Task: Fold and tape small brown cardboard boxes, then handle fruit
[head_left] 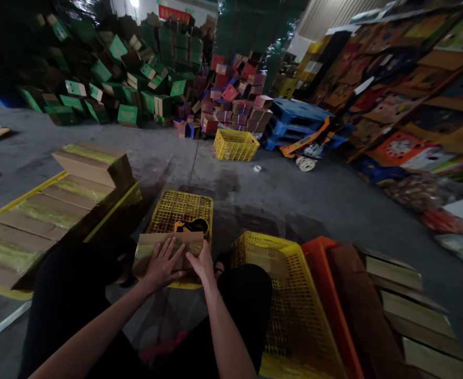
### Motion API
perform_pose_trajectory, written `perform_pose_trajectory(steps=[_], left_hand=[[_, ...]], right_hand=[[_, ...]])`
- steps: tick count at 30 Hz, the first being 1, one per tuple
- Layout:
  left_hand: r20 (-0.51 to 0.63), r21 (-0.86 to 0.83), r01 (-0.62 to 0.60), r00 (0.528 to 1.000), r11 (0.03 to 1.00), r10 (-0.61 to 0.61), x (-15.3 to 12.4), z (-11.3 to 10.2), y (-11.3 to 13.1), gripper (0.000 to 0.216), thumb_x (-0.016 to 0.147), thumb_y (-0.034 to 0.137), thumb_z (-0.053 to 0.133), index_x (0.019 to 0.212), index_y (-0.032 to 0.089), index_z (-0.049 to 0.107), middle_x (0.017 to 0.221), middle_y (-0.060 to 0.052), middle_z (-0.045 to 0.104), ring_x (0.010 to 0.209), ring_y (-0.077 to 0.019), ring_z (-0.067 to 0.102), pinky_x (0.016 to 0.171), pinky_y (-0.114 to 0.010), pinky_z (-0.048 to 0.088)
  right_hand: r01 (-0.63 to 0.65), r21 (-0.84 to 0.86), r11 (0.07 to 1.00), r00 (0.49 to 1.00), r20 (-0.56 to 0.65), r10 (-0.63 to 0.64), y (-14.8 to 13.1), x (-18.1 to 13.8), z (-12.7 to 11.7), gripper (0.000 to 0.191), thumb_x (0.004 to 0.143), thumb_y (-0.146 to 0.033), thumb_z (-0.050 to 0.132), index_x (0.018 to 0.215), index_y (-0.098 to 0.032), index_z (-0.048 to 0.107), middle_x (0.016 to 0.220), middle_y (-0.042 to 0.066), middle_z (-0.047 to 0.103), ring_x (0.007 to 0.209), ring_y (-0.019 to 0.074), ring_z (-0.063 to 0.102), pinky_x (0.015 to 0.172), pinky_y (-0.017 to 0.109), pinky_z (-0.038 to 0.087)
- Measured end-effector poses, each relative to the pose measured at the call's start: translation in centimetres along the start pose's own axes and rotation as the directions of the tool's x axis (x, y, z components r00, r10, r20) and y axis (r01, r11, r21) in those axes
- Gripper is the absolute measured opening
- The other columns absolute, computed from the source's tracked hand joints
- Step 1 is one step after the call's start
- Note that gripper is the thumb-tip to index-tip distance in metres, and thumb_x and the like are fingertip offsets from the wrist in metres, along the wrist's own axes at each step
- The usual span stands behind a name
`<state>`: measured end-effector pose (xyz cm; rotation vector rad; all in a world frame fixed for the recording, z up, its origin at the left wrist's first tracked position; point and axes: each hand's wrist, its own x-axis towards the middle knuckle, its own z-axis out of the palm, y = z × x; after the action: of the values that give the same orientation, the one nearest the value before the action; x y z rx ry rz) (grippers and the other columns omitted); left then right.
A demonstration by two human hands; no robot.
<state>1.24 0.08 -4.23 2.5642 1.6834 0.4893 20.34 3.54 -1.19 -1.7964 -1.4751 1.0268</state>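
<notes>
Cardboard box (164,246), brown and shallow, lying directly under both hands, long axis running side to side, reaching further to the left of the hands than to the right. Left hand (160,267) flat on top, palm down, fingers spread. Right hand (202,263) just beside it, thumbs close, set at the right end of the box; fingers hooked over the far edge or merely resting, impossible to tell. Hands together, equally near, neither lifted.

Box resting on an upturned yellow crate (181,204), bare mesh showing just beyond the fingertips. Roll of tape (195,226) on that same crate, just past the right hand, at or against the far edge of the box.

To the right of the hands, a second yellow crate (282,295) beside the knee, an orange crate (321,263) against it, then stacked flat cardboard (405,310). To the left, more flattened cartons (37,221) with yellow edges. Dark-clothed knees either side of the forearms.

Grey concrete floor (263,195) beyond, in a dim warehouse. Far ahead, heaps of green boxes (116,89) and red boxes (235,95); ahead and to the right, a yellow basket (235,145) and blue pallets (298,118).
</notes>
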Motion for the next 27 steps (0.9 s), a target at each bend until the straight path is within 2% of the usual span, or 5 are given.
perform_pose_trajectory(steps=[7, 10, 13, 19, 27], left_hand=[[0.073, 0.031, 0.036, 0.997, 0.999, -0.039, 0.2, 0.0, 1.2, 0.088, 0.085, 0.060, 0.063, 0.159, 0.031, 0.026, 0.167, -0.018, 0.015, 0.153, -0.0399, 0.015, 0.116, -0.067, 0.006], [0.113, 0.027, 0.000, 0.994, 1.000, -0.003, 1.2, 0.2, 2.7, 0.090, 0.082, 0.057, 0.066, 0.159, 0.031, 0.025, 0.167, -0.016, 0.014, 0.154, -0.0373, 0.014, 0.118, -0.065, 0.006], [0.128, 0.005, -0.060, 0.990, 0.998, 0.059, 2.2, 0.4, 4.0, 0.092, 0.082, 0.053, 0.068, 0.159, 0.028, 0.025, 0.168, -0.015, 0.013, 0.155, -0.0346, 0.012, 0.120, -0.058, 0.009], [0.094, -0.028, -0.086, 0.992, 0.996, 0.088, 2.6, 0.8, 4.2, 0.094, 0.082, 0.053, 0.067, 0.160, 0.024, 0.023, 0.167, -0.015, 0.016, 0.154, -0.0358, 0.013, 0.121, -0.059, 0.009], [0.099, -0.056, -0.086, 0.991, 0.995, 0.091, 2.9, 1.0, 4.1, 0.099, 0.080, 0.056, 0.068, 0.160, 0.020, 0.022, 0.166, -0.016, 0.021, 0.154, -0.0365, 0.014, 0.121, -0.059, 0.010]], right_hand=[[0.006, 0.118, 0.993, 0.999, 0.052, -0.012, 1.8, 0.5, -1.2, 0.072, 0.078, -0.026, 0.068, 0.147, -0.023, 0.047, 0.136, 0.010, 0.065, 0.124, 0.0260, 0.062, 0.103, 0.038, 0.048], [0.013, 0.147, 0.989, 0.998, 0.063, -0.022, 2.3, 0.6, -1.4, 0.066, 0.079, -0.025, 0.067, 0.144, -0.027, 0.052, 0.136, 0.007, 0.065, 0.124, 0.0245, 0.062, 0.104, 0.037, 0.048], [0.008, 0.160, 0.987, 0.997, 0.073, -0.020, 2.7, 0.7, -1.5, 0.064, 0.082, -0.025, 0.063, 0.145, -0.025, 0.051, 0.140, 0.007, 0.062, 0.127, 0.0217, 0.060, 0.105, 0.034, 0.047], [0.007, 0.104, 0.995, 0.999, 0.035, -0.011, 2.0, 0.9, -1.5, 0.052, 0.090, -0.030, 0.054, 0.142, -0.021, 0.057, 0.146, 0.008, 0.057, 0.139, 0.0217, 0.049, 0.116, 0.035, 0.037], [-0.032, -0.026, 0.999, 0.998, -0.051, 0.031, 0.2, 3.3, -1.2, 0.050, 0.098, -0.052, 0.046, 0.121, -0.016, 0.072, 0.118, 0.015, 0.074, 0.120, 0.0278, 0.065, 0.101, 0.033, 0.048]])
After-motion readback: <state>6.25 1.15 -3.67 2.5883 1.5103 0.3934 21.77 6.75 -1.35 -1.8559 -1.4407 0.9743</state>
